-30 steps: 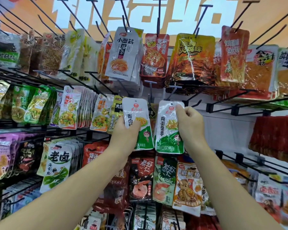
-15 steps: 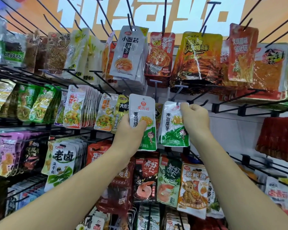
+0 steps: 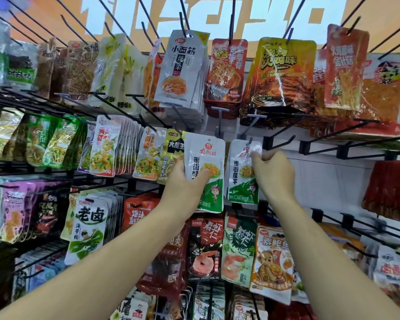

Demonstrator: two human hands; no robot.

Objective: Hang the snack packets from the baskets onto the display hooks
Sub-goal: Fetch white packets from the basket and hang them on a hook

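Two matching white-and-green snack packets are up at the middle row of the display. My left hand (image 3: pixel 186 184) grips the left packet (image 3: pixel 207 158) by its lower left side, thumb across the front. My right hand (image 3: pixel 271 174) pinches the top right corner of the right packet (image 3: pixel 240 179), whose top hole is at the tip of a grey display hook (image 3: pixel 249 125). Another grey hook (image 3: pixel 219 121) sticks out just above the left packet. No basket is in view.
Rows of hanging snack packets fill the rack on the left, above and below. Bare black hooks (image 3: pixel 333 137) jut out to the right of my right hand over a white back panel (image 3: pixel 328 181). Dark red packets (image 3: pixel 390 190) hang at far right.
Both hands have risen a little toward the grey hooks. The right packet's top has come up to the hook tip. The camera has shifted closer and slightly left.
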